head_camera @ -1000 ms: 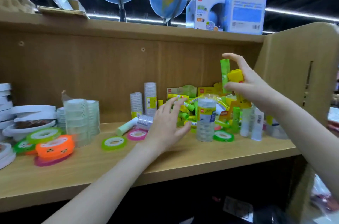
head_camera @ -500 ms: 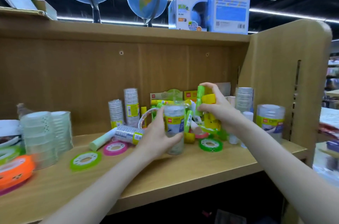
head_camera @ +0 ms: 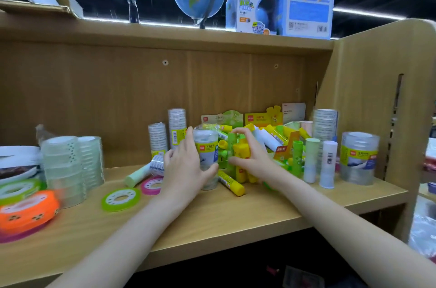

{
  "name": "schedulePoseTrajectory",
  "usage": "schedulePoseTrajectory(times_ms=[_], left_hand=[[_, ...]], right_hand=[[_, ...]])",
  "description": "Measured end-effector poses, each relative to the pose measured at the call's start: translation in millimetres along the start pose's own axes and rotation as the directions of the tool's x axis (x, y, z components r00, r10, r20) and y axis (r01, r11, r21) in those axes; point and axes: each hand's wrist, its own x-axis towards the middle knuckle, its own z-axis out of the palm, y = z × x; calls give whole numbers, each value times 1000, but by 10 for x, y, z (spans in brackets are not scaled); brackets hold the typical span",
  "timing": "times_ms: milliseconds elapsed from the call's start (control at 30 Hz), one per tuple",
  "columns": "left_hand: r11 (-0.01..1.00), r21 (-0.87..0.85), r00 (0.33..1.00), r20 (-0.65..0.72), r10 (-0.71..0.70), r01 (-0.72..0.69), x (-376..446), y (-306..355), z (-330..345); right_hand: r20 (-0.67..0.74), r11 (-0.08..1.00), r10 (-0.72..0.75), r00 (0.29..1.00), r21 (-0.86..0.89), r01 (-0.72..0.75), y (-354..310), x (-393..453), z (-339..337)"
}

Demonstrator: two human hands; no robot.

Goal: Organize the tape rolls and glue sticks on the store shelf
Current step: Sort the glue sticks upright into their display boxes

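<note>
Both hands work at the middle of the wooden shelf (head_camera: 236, 221). Left hand (head_camera: 186, 169) is wrapped around a clear tape pack (head_camera: 205, 146), a standing cylinder of transparent rolls with a yellow and blue label; the thumb is on its right side and the fingers on its left. Right hand (head_camera: 252, 158) pinches two glue sticks (head_camera: 237, 149), one green and one yellow, held upright just right of the pack. Behind and right of this hand lies a loose pile of glue sticks (head_camera: 271, 134), and further right stand three upright sticks (head_camera: 311, 160). Left of the left hand lie flat colored rolls: a green tape ring (head_camera: 121, 198), a pink one (head_camera: 152, 185), and an orange roll (head_camera: 28, 211). Compared with half a second ago, the right hand is lower and the two hands are closer together.
</note>
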Motion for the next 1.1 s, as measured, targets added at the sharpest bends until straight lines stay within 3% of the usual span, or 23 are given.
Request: schedulePoseTrajectory(times_ms=[133,200,300,467,733,933,1100], left_hand=[[1000,28,999,-48,2,0,-46,26,-81],[994,35,982,-155,105,-101,-85,20,-104],[961,84,907,-317,278,-265,-142,-8,-122],[892,138,856,-253,451,-429,-198,-51,-121],[887,129,861,-212,461,-443,-212,-21,-101],[886,91,869,-171,464,-455,-211,-14,-88],[873,85,869,-92,486,-480,-209,1,-62]], right_hand=[[-77,997,-16,997,69,22,54,18,-23],[-105,997,-6,994,80,14,66,23,-27],[-132,996,2,991,84,9,77,31,-8],[-189,995,36,981,102,-17,23,9,1],[-184,972,180,966,185,-146,-15,-79,-67],[-82,990,135,988,-21,-137,-84,-84,-196],[-49,973,224,973,61,-221,-79,-110,-172]])
